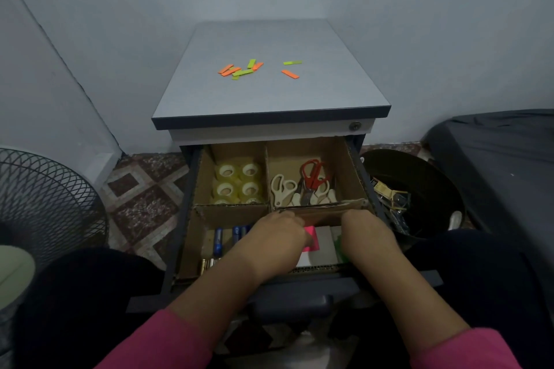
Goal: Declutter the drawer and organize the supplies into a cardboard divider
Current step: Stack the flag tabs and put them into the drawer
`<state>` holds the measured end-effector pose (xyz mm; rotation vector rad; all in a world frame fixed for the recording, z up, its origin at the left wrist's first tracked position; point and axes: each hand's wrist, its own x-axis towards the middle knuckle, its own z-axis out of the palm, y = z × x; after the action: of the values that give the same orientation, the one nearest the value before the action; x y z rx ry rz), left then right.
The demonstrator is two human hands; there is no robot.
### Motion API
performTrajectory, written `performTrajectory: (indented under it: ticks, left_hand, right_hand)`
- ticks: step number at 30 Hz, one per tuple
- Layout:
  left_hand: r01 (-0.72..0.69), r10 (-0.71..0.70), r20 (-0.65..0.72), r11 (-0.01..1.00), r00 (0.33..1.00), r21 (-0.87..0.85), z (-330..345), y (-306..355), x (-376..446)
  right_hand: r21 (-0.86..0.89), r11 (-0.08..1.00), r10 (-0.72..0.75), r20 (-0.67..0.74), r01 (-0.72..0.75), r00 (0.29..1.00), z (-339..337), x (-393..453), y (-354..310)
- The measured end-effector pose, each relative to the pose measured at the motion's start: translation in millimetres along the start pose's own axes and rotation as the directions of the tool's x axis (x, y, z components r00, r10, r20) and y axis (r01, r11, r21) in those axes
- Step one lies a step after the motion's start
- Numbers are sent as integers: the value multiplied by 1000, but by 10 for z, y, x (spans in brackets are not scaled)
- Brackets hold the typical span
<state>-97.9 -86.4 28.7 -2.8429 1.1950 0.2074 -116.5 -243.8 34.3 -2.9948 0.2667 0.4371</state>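
Both hands in the front-right compartment of the cardboard divider [236, 210].
Left hand [278, 237] touches a pink sticky-note pad [311, 238]; right hand [367, 232] reaches in beside it; neither grip can be determined. Scissors [302, 186] and tape rolls [238, 184] occupy the rear compartments, batteries [218, 241] the front-left.

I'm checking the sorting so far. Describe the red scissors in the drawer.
The red scissors have bright red loop handles, looking like plastic, and darker blades. They lie closed in the far right compartment of the cardboard divider, handles toward the cabinet, blades pointing toward the person, resting across the cream-handled scissors. Neither hand touches them.
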Motion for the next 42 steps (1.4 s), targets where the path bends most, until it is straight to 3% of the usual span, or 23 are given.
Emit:
performTrajectory:
  ticks: [24,38,40,42]
  left_hand:
    - [2,-1,-40,1000,999,22,74,-17,7]
    - [7,-7,24,1000,1000,6,3,-1,21]
    - [8,-9,34,1000,999,17,-11,4,29]
    - [11,-13,49,1000,999,28,-23,16,32]
  right_hand:
    - [15,1000,-19,-60,20,998,-44,23,32]
    - [335,942,22,43,-35,999,-21,170,33]
    - [315,945,49,137,-91,989,-10,242,-14]
    - [289,953,58,125,-92,990,17,284,-17]
